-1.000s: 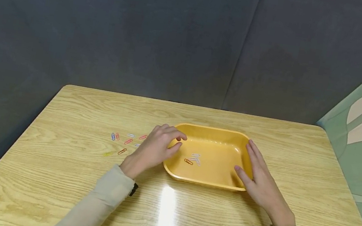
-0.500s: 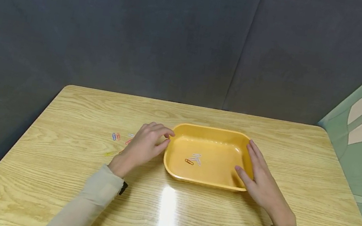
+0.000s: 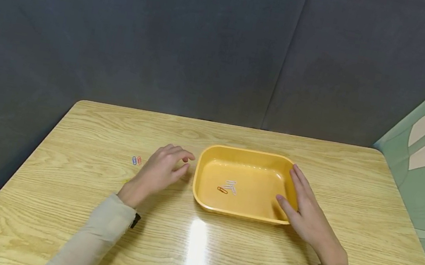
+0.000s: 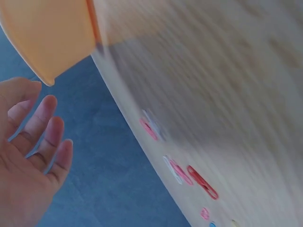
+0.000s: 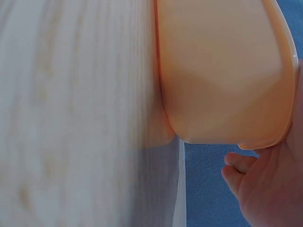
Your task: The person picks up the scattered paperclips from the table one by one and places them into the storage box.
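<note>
My left hand hovers over the table just left of the yellow plastic tray, fingers loosely bent and thumb apart, with nothing showing between them. It covers part of the loose paper clips from the head view; a red paper clip and several others show in the left wrist view. At the tray's right end, my right hand rests on the rim, fingers straight along it and thumb extended over the inside. An orange paper clip and several white paper clips lie on the tray floor.
Near the left forearm, a blue paper clip and a pink paper clip lie on the wooden table. A yellow paper clip is partly hidden by the left wrist. A dark curtain hangs behind the table's far edge.
My left hand has moved left, from over the tray's left side to above the table beside it, covering more loose paper clips. The right hand and the tray stay put.
</note>
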Action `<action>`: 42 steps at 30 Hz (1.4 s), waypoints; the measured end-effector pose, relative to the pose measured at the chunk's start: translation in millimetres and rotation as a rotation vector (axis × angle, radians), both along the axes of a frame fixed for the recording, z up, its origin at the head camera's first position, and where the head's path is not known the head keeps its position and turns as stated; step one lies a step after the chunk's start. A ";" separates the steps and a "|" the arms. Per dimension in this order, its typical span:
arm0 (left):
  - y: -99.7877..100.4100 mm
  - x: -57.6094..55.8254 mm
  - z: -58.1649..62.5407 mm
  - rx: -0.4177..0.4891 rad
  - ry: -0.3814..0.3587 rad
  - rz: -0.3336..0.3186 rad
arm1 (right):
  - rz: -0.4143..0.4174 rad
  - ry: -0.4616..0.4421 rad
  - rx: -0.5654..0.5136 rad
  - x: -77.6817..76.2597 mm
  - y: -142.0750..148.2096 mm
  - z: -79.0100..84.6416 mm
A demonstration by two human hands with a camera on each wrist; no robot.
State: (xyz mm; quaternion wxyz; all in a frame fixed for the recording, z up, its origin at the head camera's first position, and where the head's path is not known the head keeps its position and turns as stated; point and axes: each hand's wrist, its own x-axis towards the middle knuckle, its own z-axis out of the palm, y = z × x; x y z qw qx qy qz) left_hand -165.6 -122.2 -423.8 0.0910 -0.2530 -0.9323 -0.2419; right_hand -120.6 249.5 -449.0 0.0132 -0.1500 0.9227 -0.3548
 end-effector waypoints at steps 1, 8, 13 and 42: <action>-1.0 0.3 -0.3 -0.004 -0.003 0.001 | 0.000 0.001 0.000 0.2 -0.2 0.4; -10.1 3.1 -4.7 -0.030 -0.010 0.007 | 0.001 -0.010 0.003 0.9 -0.7 1.9; -17.7 4.2 -9.8 -0.038 0.002 0.004 | 0.000 -0.006 0.006 1.0 -0.9 2.3; -47.1 9.5 -18.7 -0.145 -0.117 0.074 | 0.004 -0.006 0.001 -0.5 -0.9 2.9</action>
